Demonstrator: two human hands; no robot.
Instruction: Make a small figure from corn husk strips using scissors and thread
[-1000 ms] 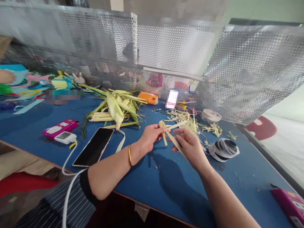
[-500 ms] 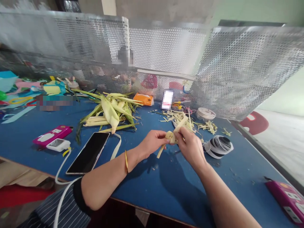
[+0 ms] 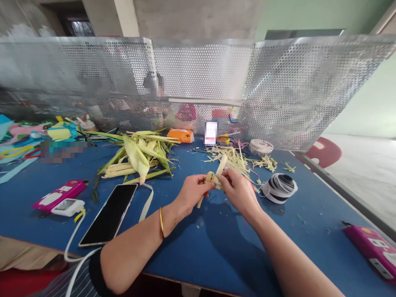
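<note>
Between both hands, above the blue table (image 3: 185, 251), is a pale corn husk strip (image 3: 210, 176), bent into a loop with one end sticking up and another hanging down. My left hand (image 3: 193, 192) pinches its left side between thumb and fingers. On the other side my right hand (image 3: 239, 189) has its fingers closed on the strip by the raised end. Just beyond lies a heap of thin husk shreds (image 3: 233, 159). A ball of black and white yarn (image 3: 279, 188) sits right of my right hand. Fingers partly hide the middle of the strip.
Left of my hands lie a pile of green corn husks (image 3: 136, 156) and a dark-screened phone (image 3: 108, 214). A magenta device (image 3: 62, 194) and white cable are farther left; another magenta device (image 3: 371, 247) is at right. An orange packet (image 3: 180, 135) stands before the perforated metal screen (image 3: 201, 62).
The whole view has shifted, so the table things sit lower and mostly farther left. Both hands keep their hold on the husk strip, with its loop turned slightly.
</note>
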